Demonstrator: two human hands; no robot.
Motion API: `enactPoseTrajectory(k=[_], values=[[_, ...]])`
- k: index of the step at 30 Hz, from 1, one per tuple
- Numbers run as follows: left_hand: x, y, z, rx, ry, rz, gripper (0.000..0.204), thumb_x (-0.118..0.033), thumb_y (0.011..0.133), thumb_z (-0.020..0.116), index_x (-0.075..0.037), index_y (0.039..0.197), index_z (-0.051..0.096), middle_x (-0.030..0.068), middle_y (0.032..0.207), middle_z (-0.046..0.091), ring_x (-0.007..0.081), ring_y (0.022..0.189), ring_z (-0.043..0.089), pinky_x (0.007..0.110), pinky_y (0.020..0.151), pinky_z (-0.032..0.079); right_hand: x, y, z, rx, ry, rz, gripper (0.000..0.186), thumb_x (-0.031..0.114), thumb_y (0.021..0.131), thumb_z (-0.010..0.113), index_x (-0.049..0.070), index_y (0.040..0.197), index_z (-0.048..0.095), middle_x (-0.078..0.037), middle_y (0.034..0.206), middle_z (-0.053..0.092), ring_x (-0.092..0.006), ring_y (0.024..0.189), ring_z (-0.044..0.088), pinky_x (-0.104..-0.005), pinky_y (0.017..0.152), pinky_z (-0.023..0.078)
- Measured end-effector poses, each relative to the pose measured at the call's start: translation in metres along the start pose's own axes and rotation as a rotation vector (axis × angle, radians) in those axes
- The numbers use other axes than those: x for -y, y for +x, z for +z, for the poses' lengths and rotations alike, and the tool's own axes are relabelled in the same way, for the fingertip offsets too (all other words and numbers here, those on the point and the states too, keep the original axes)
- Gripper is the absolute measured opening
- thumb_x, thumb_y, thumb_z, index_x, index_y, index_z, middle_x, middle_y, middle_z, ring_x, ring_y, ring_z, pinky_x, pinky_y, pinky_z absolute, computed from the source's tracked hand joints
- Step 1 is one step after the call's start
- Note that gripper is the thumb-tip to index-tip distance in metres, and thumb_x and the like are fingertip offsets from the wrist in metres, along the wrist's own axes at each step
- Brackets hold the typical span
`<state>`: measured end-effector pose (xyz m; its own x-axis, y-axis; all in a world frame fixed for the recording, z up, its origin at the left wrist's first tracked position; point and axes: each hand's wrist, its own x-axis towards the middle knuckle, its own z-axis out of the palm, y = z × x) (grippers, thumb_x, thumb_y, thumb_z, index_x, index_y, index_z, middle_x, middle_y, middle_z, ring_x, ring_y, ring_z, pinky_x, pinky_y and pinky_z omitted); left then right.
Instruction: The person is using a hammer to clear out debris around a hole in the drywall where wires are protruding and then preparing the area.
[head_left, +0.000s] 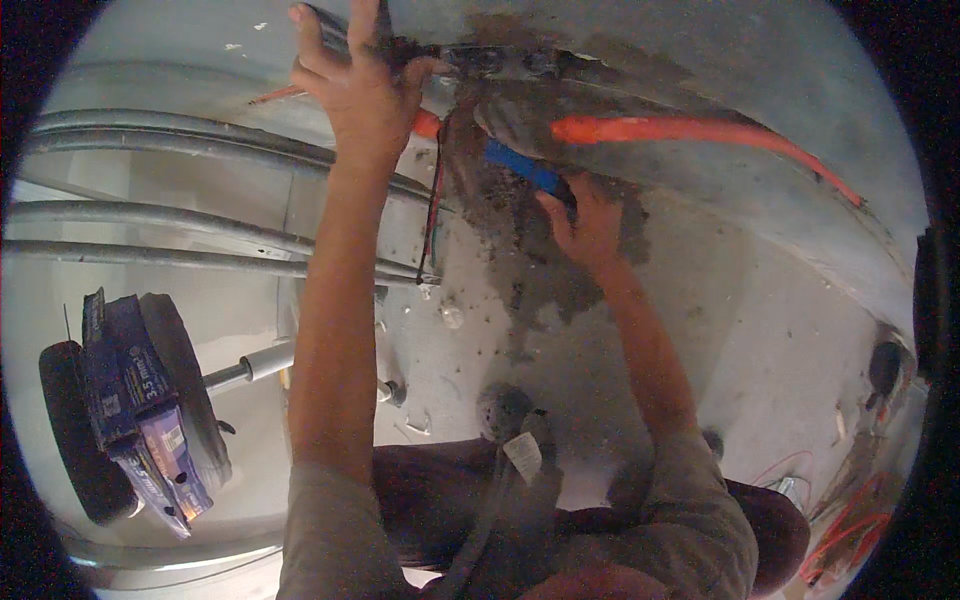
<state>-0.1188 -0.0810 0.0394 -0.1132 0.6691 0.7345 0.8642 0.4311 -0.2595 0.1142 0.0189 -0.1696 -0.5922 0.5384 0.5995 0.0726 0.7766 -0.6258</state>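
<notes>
My left hand point(362, 100) is raised at the grey wall point(660, 40), fingers spread over a dark strip along a damp, stained patch; whether it presses on that strip is unclear. My right hand point(585, 220) grips a blue tool point(520, 165) with a dark end, angled toward the stained area; its working end is hard to make out. An orange conduit point(680, 131) runs rightward above it. A short orange piece point(425, 123) and thin dark and red wires point(432, 230) show just right of my left forearm.
Several grey pipes point(160, 220) cross at the left. Below them are dark packets point(130, 400) on a stool-like seat point(185, 330) with a metal post. The pale floor point(760, 350) has debris. My bent legs are at the bottom, beside a hose point(480, 510). Red cables point(840, 535) lie lower right.
</notes>
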Motion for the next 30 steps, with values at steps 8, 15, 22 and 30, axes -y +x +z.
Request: enactPoseTrajectory(k=[8,15,22,30], values=[[0.000,-0.002,-0.012,0.078,-0.096,-0.063,0.138,-0.011,0.057,0.097,-0.018,0.165,0.012,0.0335,0.166,0.002,0.0553,0.146,0.021,0.067,0.108,0.025,-0.009,0.013,-0.009,0.113,0.017,0.034,0.037,0.035,0.090,0.075,0.006,0.111,0.067,-0.013,0.088,0.069,-0.0349,0.074,0.068,-0.0448,0.069,0.053],[-0.008,-0.001,-0.020,0.250,-0.080,-0.145,0.153,-0.021,0.048,0.102,-0.021,0.165,0.003,0.0402,0.161,-0.013,0.0627,0.142,0.017,0.070,0.108,0.029,-0.009,0.017,-0.016,0.061,-0.009,-0.076,0.035,0.033,0.089,0.077,0.006,0.108,0.067,-0.013,0.082,0.067,-0.0355,0.071,0.067,-0.0436,0.066,0.053],[-0.007,-0.002,-0.017,0.218,-0.089,-0.113,0.154,-0.018,0.049,0.102,-0.023,0.165,0.001,0.0410,0.161,-0.014,0.0632,0.145,0.012,0.071,0.108,0.030,-0.003,0.024,-0.020,-0.018,0.009,-0.172,0.034,0.033,0.088,0.077,0.005,0.104,0.065,-0.015,0.081,0.066,-0.0358,0.066,0.065,-0.0438,0.059,0.051],[-0.002,-0.005,-0.013,0.183,-0.117,-0.101,0.150,-0.010,0.053,0.100,-0.026,0.165,0.002,0.0389,0.162,-0.014,0.0612,0.147,0.010,0.070,0.108,0.030,-0.006,0.030,-0.018,0.002,-0.050,-0.102,0.035,0.034,0.090,0.076,0.005,0.105,0.065,-0.014,0.083,0.068,-0.0332,0.065,0.066,-0.0430,0.057,0.052]])
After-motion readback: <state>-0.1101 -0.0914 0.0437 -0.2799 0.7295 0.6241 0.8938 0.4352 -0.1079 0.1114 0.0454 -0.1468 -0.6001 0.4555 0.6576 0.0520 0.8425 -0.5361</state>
